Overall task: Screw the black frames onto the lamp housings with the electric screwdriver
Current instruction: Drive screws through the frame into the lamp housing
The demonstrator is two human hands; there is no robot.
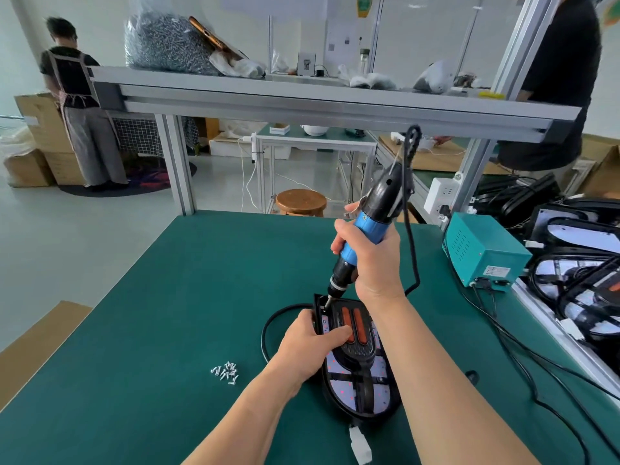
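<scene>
Now: my right hand (372,260) wrapped round electric screwdriver (365,226); tool tilted, bit down at far-left corner of lamp housing (337,387), cord end up-right. Housing on green mat (167,297), long axis running away from me. My left hand (312,344) grips housing's left edge, thumb on black frame (359,352).

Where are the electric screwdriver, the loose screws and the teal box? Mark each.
electric screwdriver (370,226), head view, blue body
loose screws (226,372), head view, middle of pile
teal box (486,238), head view, top face
</scene>
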